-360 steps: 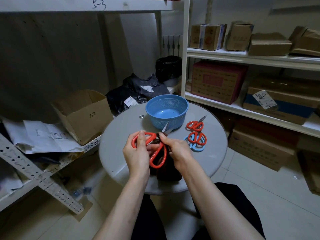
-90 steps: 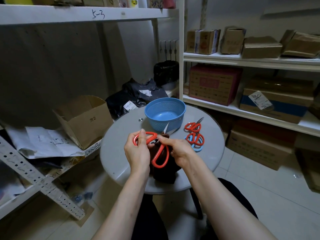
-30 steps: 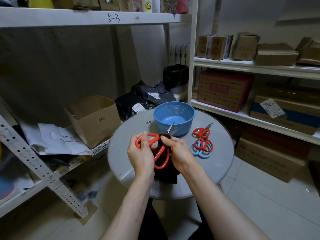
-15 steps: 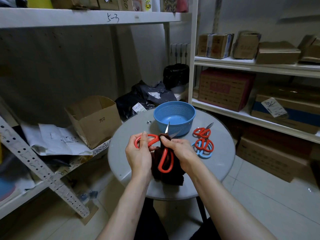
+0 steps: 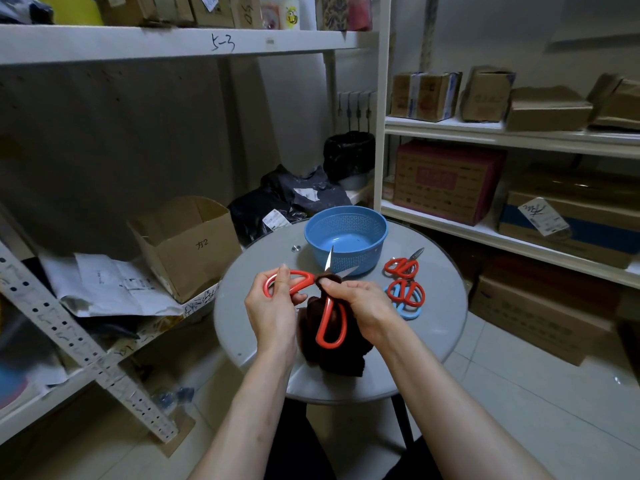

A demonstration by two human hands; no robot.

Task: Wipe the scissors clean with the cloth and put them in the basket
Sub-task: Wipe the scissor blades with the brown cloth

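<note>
The left hand (image 5: 273, 306) curls round one red loop of the scissors (image 5: 330, 327) — blades spread wide, above the near edge of the surface (image 5: 440, 323). The right hand (image 5: 363, 306) pinches the dark cloth (image 5: 332, 358) at their pivot. The blue basket (image 5: 346, 216) sits at the far edge — other scissors (image 5: 407, 294) lie toward the right edge.

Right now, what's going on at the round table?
A person is wiping a pair of red-handled scissors over the round grey table. The left hand grips one handle loop, while the right hand pinches a dark cloth around the base of the open blades. The blue basket beyond them has nothing in it yet. More scissors, red and blue handled, lie on the table to the right.
</note>
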